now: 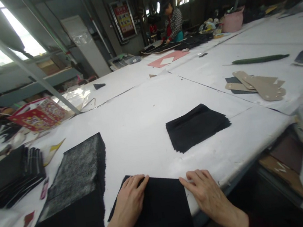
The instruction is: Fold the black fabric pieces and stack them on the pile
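A black piece of fabric (165,202) lies flat at the near edge of the white table (139,107). My left hand (130,202) rests flat on its left part, fingers stretched toward the top edge. My right hand (206,192) lies flat at its right edge, fingers spread and pointing left. Neither hand grips anything. A thick stack of dark grey fabric (77,185) sits just left of my left hand. A smaller pile of black fabric pieces (196,126) lies further out, beyond my right hand.
Black stacked pieces (10,180) and a red box (39,114) sit at the left. Beige cut patterns (258,86) and a long green object (260,59) lie at the right. A pink sheet (167,58) lies far back, where another person (173,25) works.
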The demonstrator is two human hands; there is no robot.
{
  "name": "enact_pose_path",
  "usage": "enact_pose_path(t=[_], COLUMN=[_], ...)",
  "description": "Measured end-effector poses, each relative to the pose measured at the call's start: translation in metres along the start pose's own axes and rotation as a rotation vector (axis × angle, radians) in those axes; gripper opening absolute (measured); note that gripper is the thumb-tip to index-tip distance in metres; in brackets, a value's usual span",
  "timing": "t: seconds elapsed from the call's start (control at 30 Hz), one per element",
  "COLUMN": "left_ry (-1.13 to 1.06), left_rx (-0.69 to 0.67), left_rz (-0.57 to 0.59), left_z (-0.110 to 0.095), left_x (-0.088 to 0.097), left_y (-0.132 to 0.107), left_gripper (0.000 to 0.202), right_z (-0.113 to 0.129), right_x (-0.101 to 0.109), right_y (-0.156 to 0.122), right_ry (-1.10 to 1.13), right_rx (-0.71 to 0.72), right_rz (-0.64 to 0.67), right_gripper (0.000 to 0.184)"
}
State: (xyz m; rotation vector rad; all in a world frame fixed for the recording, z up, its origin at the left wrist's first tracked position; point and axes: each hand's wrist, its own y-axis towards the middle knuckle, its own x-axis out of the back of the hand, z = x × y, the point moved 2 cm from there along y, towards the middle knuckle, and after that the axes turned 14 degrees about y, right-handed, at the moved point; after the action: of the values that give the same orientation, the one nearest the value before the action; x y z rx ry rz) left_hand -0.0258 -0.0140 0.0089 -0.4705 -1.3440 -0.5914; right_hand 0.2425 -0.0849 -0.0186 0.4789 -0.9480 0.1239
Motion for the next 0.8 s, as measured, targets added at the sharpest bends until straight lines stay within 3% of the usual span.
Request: enact_pose_path(t=[0.1, 0.2, 0.3, 0.4, 0.5, 0.53, 0.6, 0.8], left_ry=[-0.071, -0.084, -0.133, -0.259, -0.377, -0.419, -0.51, -0.809], left_rx=[0.099, 0.109, 0.066, 0.064, 0.098, 0.099, 0.087, 0.098], left_rz=[0.065, 0.129, 0.136, 0.112, 0.114, 0.121, 0.134, 0.157], left_z=[0.007, 0.0, -0.014, -0.026, -0.03, -0.032, -0.036, -0.064], left_x=[0.01, 0.02, 0.025, 0.022, 0.016, 0.015, 0.017, 0.036], left_y=[0.012, 0.024, 0.027, 0.026, 0.032, 0.038, 0.056, 0.148], left_gripper=[0.021, 0.008, 0.014, 0.019, 0.013, 0.02, 0.031, 0.021], right_z=[-0.004, -0.005, 0.001, 0.005, -0.009, -0.017, -0.038, -0.111], right_x=[0.006, 0.013, 0.016, 0.014, 0.02, 0.025, 0.043, 0.114], right_y=[0.01, 0.027, 0.043, 0.047, 0.043, 0.042, 0.045, 0.096], right_ry=[0.11, 0.232, 0.335, 0.485, 0.603, 0.604, 0.525, 0.005], right_rx=[-0.06, -0.135, -0.153, -0.211, -0.359, -0.391, -0.383, -0.217], right_rz=[0.003, -0.032, -0.062, 0.03, 0.142, 0.157, 0.142, 0.194], right_gripper=[0.038, 0.035, 0.037, 0.045, 0.034, 0.031, 0.031, 0.032])
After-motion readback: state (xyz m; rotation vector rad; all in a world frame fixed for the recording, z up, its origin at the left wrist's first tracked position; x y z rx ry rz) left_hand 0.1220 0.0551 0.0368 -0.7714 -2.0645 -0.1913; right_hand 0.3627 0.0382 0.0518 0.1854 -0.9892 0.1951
